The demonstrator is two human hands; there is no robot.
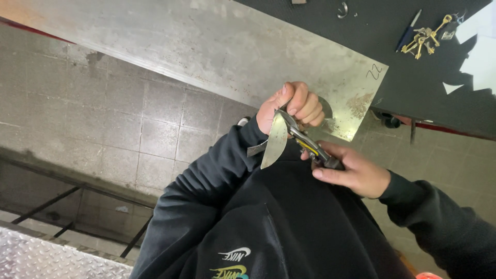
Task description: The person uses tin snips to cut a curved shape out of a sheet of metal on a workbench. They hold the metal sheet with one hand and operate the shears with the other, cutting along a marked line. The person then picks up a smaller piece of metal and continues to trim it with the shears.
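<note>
Metal piece: a curved, shiny offcut (pixel 275 139) held in front of the person's dark sweater, just off the sheet's near corner.
Left hand: the left hand (pixel 291 107) is closed around the piece's upper end, fingers curled, thumb on top.
Snips: tin snips (pixel 310 146) with their head at the piece; whether the blades touch it is unclear.
Right hand: the right hand (pixel 352 170) is clenched on the snips' handles, below and right of the left.
Sheet: a large grey metal sheet (pixel 217 46) lying on the bench, its corner overhanging behind the hands.
Bench: a black top (pixel 361 26) bearing brass keys (pixel 426 40) and a blue pen (pixel 408 32), well apart from the hands.
Floor: grey tiles (pixel 103 119) below.
</note>
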